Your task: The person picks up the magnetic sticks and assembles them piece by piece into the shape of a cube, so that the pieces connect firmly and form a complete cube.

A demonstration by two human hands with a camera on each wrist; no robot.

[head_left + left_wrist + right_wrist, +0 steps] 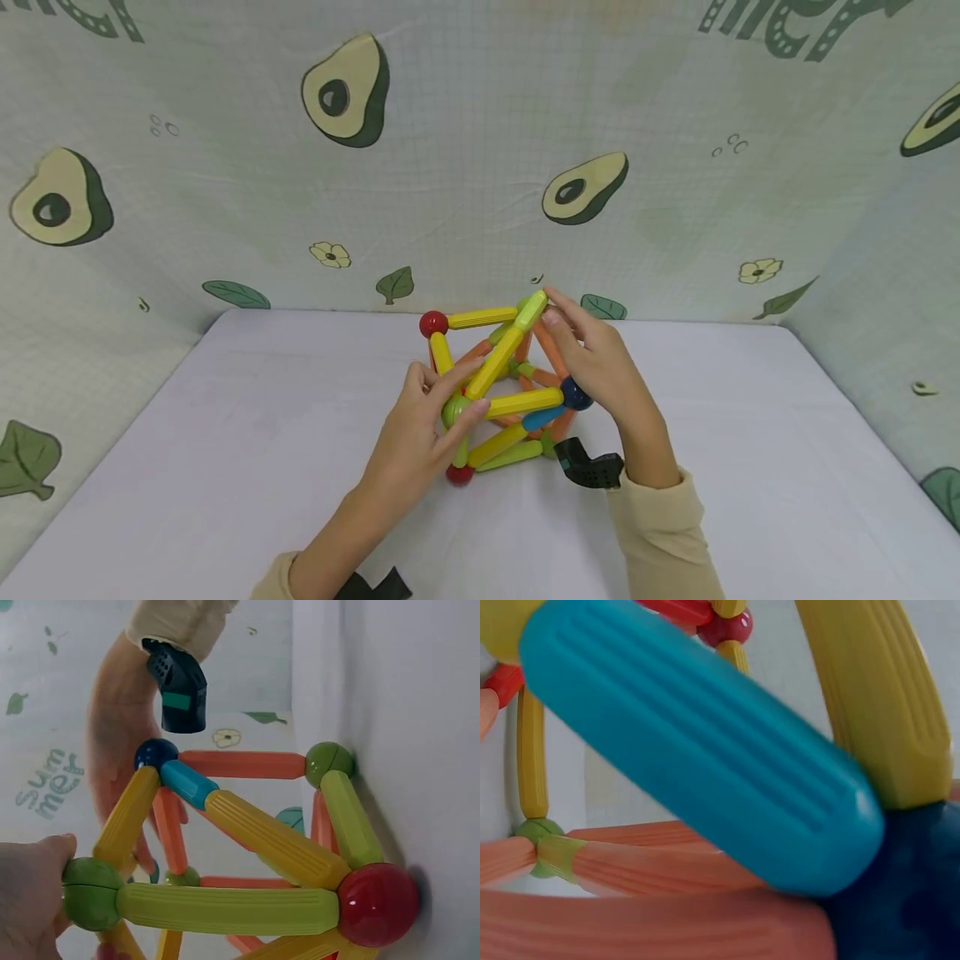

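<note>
A framework of magnetic rods and balls stands on the table, mostly yellow, orange and lime rods. My left hand (420,433) holds its near-left corner by a green ball (91,894), the index finger along a yellow rod (497,362) and the thumb below. At the upper end of that slanting rod, the fingertips of my right hand (600,358) pinch a lime rod (532,310). Below the right palm is a navy ball (156,753), joined to a blue rod (697,742). The right wrist view shows no fingers.
One red ball (433,323) tops the far-left corner; another red ball (378,904) sits low at the front. White cloth covers the table (247,450). An avocado-print curtain (465,167) hangs behind and at both sides.
</note>
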